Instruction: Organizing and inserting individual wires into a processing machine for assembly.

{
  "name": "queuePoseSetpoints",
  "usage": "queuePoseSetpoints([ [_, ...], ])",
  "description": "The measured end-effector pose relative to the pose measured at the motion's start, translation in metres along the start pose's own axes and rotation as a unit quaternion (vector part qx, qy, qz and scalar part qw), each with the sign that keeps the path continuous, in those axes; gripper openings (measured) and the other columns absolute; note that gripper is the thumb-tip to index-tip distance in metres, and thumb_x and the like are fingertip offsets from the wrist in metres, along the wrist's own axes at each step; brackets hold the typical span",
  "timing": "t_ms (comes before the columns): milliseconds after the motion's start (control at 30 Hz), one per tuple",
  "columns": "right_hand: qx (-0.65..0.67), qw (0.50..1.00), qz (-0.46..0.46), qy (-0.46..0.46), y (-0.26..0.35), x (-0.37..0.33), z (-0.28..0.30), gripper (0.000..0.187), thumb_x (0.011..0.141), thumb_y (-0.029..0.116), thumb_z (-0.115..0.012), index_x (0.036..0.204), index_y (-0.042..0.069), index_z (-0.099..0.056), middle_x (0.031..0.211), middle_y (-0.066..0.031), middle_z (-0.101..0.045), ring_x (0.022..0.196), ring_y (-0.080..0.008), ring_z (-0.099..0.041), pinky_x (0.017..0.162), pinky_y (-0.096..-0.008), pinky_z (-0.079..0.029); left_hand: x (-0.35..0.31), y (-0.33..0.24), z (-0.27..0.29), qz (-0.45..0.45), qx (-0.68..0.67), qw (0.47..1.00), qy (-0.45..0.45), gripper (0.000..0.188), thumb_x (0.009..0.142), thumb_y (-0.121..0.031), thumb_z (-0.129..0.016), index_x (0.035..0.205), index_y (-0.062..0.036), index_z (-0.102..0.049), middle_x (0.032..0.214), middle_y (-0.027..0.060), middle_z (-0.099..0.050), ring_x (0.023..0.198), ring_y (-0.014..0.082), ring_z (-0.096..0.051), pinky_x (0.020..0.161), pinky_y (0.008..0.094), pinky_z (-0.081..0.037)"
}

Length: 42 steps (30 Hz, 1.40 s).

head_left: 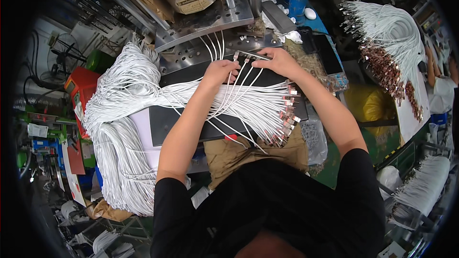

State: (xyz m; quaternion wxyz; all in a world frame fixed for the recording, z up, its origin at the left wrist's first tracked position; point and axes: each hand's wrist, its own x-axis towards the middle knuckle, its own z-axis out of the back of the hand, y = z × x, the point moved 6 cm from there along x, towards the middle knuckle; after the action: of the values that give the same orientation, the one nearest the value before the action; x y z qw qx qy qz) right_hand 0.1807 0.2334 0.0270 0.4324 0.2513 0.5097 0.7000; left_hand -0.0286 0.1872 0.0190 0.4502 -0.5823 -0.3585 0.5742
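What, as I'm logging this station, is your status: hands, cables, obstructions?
Left hand and right hand at a few connectors, exact grip unclear. White cable bundle fanned out below them. Perforated metal plate just beyond the hands.

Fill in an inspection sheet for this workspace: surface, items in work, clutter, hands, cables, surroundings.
Surface: black board, partly covered.
Items in work: white cables with metal connectors.
Clutter: crumpled clear plastic bag at right.
Hands: left hand at the cables, right hand at the connectors; exact grips unclear.
Cables: fanned over the board, many ends pointing right; large heap at left.
Surroundings: steel machine frame ahead, orange-red box left, another cable bundle right.
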Motion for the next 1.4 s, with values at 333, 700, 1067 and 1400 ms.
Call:
queuePoseSetpoints([
  [333,0.013,0.999,0.035,0.034,0.003,-0.009,-0.003,0.050,0.080,0.040,-0.081,0.108,0.000,-0.070,0.093,-0.0100,-0.074,0.080,-0.0157,-0.068,0.074,-0.0290,-0.052,-0.005,0.002,0.000,0.047,0.075,0.995,0.048,0.024,0.091,-0.024,-0.068,0.087,-0.0010,-0.074,0.071,0.0007,-0.062,0.061,0.0106,-0.057,0.058,0.0241,-0.046],
  [700,-0.318,0.902,0.244,-0.163,0.038,0.027,-0.004,0.030,0.091,0.029,-0.068,0.108,0.004,-0.068,0.096,-0.0133,-0.065,0.092,-0.0331,-0.062,0.081,-0.0417,-0.049,0.016,-0.029,0.076,-0.287,0.160,0.914,-0.236,0.039,0.099,-0.033,-0.061,0.110,0.0034,-0.067,0.081,0.0038,-0.069,0.066,0.0147,-0.062,0.071,0.0256,-0.051],
  [1067,-0.215,0.877,0.315,-0.291,0.007,0.285,-0.002,0.026,0.093,0.026,-0.062,0.104,0.003,-0.067,0.102,-0.0127,-0.068,0.093,-0.0273,-0.063,0.083,-0.0403,-0.052,0.029,-0.010,0.066,0.035,-0.148,0.987,-0.046,0.040,0.107,-0.036,-0.045,0.115,-0.0003,-0.061,0.065,-0.0088,-0.030,0.055,0.0046,-0.022,0.051,0.0244,-0.020],
  [1400,-0.176,0.871,0.336,-0.313,0.025,0.220,0.027,0.024,0.092,0.026,-0.067,0.101,0.003,-0.066,0.094,-0.0102,-0.067,0.086,-0.0232,-0.062,0.077,-0.0382,-0.052,-0.123,-0.149,0.209,-0.442,0.350,0.713,-0.417,0.036,0.105,-0.028,-0.040,0.098,-0.0027,-0.065,0.085,0.0103,-0.066,0.078,0.0178,-0.063,0.068,0.0323,-0.048],
])
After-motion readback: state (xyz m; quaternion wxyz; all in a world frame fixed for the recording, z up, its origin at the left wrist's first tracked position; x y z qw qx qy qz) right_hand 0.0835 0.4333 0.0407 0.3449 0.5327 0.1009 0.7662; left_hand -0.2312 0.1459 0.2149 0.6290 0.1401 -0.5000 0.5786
